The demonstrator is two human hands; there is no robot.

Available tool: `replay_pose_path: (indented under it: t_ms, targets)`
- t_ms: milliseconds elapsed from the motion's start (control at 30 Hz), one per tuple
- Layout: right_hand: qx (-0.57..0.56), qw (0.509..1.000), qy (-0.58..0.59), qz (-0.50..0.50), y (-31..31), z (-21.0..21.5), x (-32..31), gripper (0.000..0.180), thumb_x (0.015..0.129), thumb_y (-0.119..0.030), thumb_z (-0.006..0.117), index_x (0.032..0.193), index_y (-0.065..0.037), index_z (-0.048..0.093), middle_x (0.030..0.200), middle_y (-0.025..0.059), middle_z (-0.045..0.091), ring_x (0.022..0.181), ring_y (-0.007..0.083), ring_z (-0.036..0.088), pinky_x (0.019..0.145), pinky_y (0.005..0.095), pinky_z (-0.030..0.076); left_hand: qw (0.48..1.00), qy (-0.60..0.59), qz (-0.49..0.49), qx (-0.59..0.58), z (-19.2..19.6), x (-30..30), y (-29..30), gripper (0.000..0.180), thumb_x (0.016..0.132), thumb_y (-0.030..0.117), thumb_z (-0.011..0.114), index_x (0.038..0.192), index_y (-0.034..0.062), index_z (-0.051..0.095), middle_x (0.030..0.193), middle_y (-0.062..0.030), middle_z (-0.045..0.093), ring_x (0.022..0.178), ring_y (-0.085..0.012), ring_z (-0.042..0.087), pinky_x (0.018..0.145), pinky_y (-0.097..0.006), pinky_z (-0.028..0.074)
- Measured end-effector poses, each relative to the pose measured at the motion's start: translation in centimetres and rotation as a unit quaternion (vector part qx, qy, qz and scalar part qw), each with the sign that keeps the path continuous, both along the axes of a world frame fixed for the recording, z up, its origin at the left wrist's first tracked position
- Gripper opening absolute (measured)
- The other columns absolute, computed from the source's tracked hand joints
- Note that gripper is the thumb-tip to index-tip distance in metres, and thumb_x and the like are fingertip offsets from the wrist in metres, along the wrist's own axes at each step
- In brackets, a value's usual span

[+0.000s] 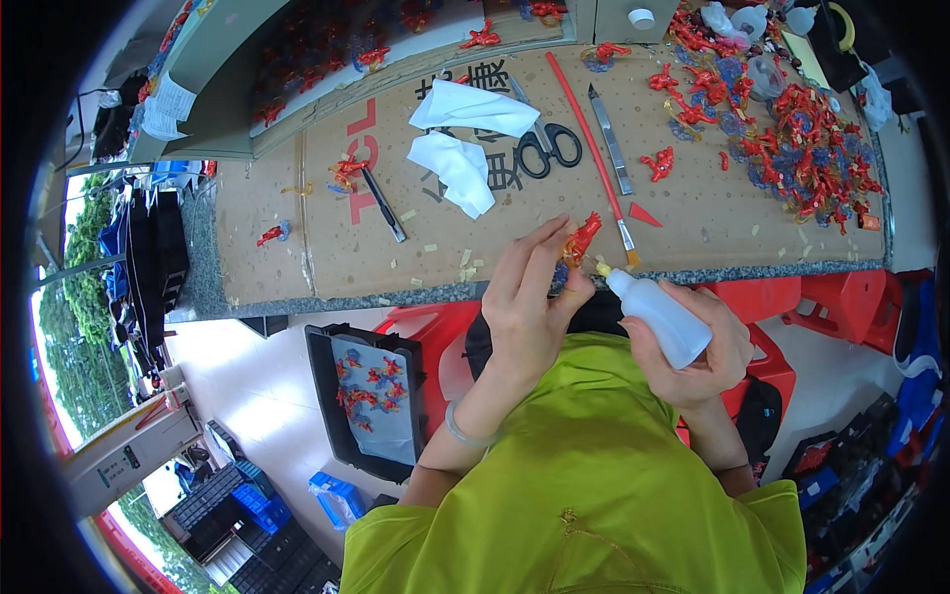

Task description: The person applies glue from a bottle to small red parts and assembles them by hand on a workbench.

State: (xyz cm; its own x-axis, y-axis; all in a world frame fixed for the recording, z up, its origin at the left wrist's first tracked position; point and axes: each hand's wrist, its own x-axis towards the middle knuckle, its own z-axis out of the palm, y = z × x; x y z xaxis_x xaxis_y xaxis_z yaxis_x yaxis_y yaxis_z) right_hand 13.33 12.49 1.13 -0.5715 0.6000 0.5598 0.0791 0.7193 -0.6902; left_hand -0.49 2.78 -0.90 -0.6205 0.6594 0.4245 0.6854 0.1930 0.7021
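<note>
Your right hand [708, 346] is wrapped round a smooth, milky-white bottle [661, 322], its yellowish nozzle [604, 268] aimed at the small red figure [584, 236] pinched in the fingertips of your left hand [529, 302], near the front edge of the bench [396, 259]. Whether nozzle and figure touch, I cannot tell. Best keep the figure steady, squeeze gently and hold your fingertips clear of the nozzle. The figure looks glossy and knobbly. Beyond lie a slim red-handled brush [594, 148] with tawny bristles, black loop-handled scissors [547, 151], creased white cloths [473, 107] and, farther right, a tangled heap of figures [807, 148].
</note>
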Motion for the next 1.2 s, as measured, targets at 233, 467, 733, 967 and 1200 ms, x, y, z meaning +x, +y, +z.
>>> replay_pose_path:
  t_ms: [233,467,733,967,1200]
  targets:
    - [-0.231,0.971,0.049,-0.020,1.0,0.1,2.1,0.041,0.075,-0.010,0.066,0.111,0.010,0.059,0.102,0.0201,0.065,0.086,0.0236,0.066,0.077,0.0326,0.052,0.997,-0.075,0.024,-0.017,0.4,-0.4,-0.3,0.036,0.068,0.000,0.070,0.103,-0.0010,0.063,0.100,-0.0129,0.066,0.080,-0.0262,0.065,0.071,-0.031,0.052]
    - [-0.344,0.935,0.042,-0.071,8.0,-6.7,2.0,0.035,0.086,-0.001,0.061,0.119,0.006,0.053,0.116,0.0133,0.062,0.098,0.0144,0.058,0.083,0.0264,0.047,0.962,-0.270,0.018,0.033,-0.8,-0.1,-0.6,0.031,0.070,-0.002,0.065,0.101,0.0013,0.065,0.091,-0.0116,0.067,0.069,-0.0195,0.062,0.066,-0.026,0.050]
    - [-0.178,0.966,0.020,-0.189,7.2,-7.2,1.8,0.037,0.082,0.003,0.062,0.118,0.001,0.054,0.112,0.0083,0.061,0.098,0.0174,0.057,0.088,0.0296,0.044,0.963,-0.268,-0.014,0.000,-0.9,0.1,-0.7,0.028,0.073,0.000,0.066,0.101,-0.0003,0.064,0.087,-0.0132,0.067,0.070,-0.0212,0.063,0.066,-0.028,0.049]
    - [-0.236,0.970,-0.043,0.038,2.5,-0.6,0.7,0.028,0.072,-0.007,0.073,0.099,-0.004,0.068,0.104,0.0122,0.065,0.097,0.0251,0.059,0.087,0.0321,0.040,0.926,-0.296,-0.180,-0.150,2.3,0.2,0.1,0.030,0.078,-0.005,0.061,0.108,-0.0069,0.058,0.092,-0.0105,0.068,0.087,-0.0111,0.064,0.081,-0.023,0.049]
    - [-0.246,0.958,-0.070,0.126,3.1,-2.2,0.7,0.014,0.072,-0.007,0.074,0.086,-0.004,0.070,0.082,0.0081,0.069,0.084,0.0200,0.063,0.082,0.0313,0.041,0.899,-0.382,-0.193,-0.095,1.4,0.4,-0.2,0.040,0.078,-0.001,0.066,0.114,-0.0022,0.048,0.091,-0.0157,0.066,0.082,-0.0209,0.067,0.069,-0.026,0.051]
